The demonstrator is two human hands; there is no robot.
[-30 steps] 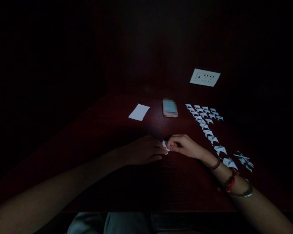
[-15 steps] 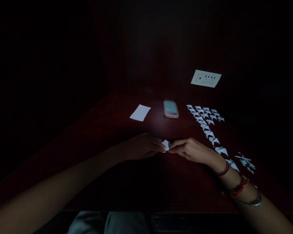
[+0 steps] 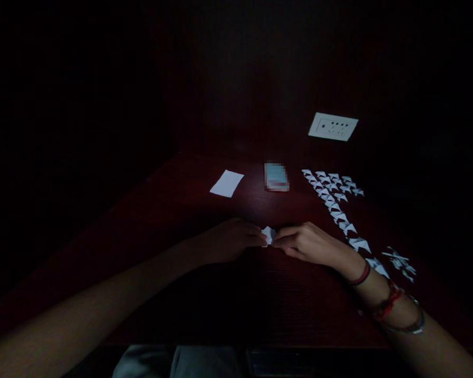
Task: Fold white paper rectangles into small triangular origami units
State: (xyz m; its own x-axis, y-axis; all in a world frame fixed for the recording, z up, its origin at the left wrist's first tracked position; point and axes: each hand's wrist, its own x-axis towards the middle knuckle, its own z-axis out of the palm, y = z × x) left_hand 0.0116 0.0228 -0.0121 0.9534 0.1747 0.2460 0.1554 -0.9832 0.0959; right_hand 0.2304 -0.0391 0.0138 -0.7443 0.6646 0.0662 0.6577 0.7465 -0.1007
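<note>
Folded paper (image 3: 268,235), pinched by the left hand (image 3: 232,239) and right hand (image 3: 309,243) nearer the wearer than the flat sheet (image 3: 227,184), could tear if tugged unevenly.

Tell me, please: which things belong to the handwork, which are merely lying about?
Probably belonging:
small folded white paper, in left hand and right hand
flat white paper sheet
rows of folded white paper pieces

Probably merely there:
pixelated pale blue rectangular object
thin pale strips
white rectangular wall socket
</note>
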